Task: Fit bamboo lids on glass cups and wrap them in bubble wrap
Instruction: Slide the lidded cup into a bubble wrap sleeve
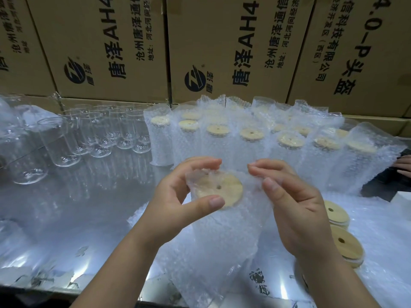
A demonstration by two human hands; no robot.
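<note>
Lidded cup (222, 188) btwn L hand (175, 196) fingers+thumb, gripped; R hand (295, 207) pinches bubble wrap (222, 241).

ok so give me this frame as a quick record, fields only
in work: lidded clear glass cup in clear bubble wrap sleeve
left grip: holds the cup top through the wrap
right grip: pinches the wrap edge
done: wrapped lidded cups, rows behind
to do: bare glass cups, left
spare round bamboo lids: stacked, right
</note>
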